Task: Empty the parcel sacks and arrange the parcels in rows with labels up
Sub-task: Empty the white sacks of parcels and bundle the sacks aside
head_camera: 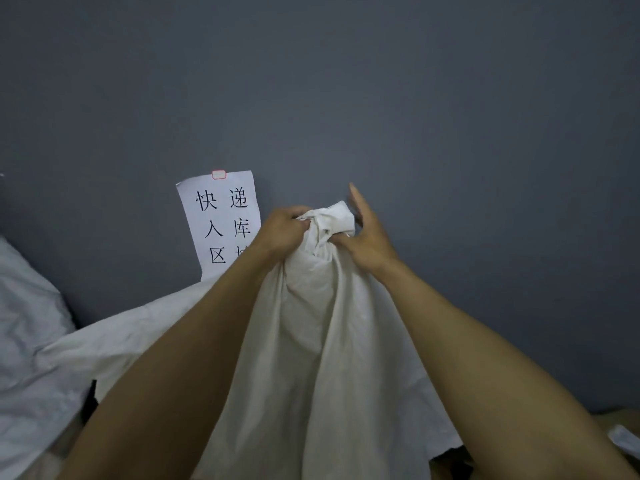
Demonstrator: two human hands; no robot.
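Note:
A white cloth parcel sack (pixel 311 341) stands upright in front of me, its neck tied in a knot (pixel 334 220) at the top. My left hand (pixel 280 233) grips the left side of the knot with curled fingers. My right hand (pixel 367 237) pinches the cloth at the knot's right side with thumb and a lower finger, while its other fingers point straight up. No parcels are visible; the sack hides its contents.
A dark grey wall (pixel 415 116) fills the background, with a paper sign (pixel 221 220) of black characters taped on it. Another white sack (pixel 31 323) lies at the left. Brown cardboard (pixel 620 420) and a white scrap show at the lower right.

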